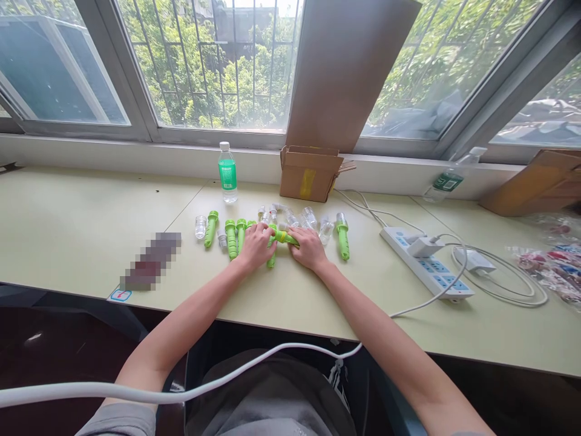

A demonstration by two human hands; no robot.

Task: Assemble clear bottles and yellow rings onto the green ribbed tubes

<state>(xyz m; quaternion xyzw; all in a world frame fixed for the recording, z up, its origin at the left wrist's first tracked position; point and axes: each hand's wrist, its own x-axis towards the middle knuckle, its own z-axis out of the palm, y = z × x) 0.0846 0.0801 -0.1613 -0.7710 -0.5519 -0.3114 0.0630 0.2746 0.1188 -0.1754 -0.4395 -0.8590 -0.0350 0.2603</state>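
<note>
Both hands are over the table's middle, fingers wrapped round one green plastic ribbed handle [285,237] that lies sideways between them. My left hand [258,245] closes on its left end, and my right hand [309,247] grips the right end. Under and beside my left hand lie several more green handles, among them one ridged handle [231,239] and one further left [210,229]. To the right of my right hand, a green handle [344,239] carries a clear top. Clear plastic cups [200,227] lie around them; some parts behind my hands are partly hidden.
A water bottle [227,172] and a small cardboard box [305,174] stand at the back. On the right are a power strip [426,263] with cables, a charger [472,260], another bottle [447,181] and bagged items [551,266]. A white cable [236,375] crosses before my body.
</note>
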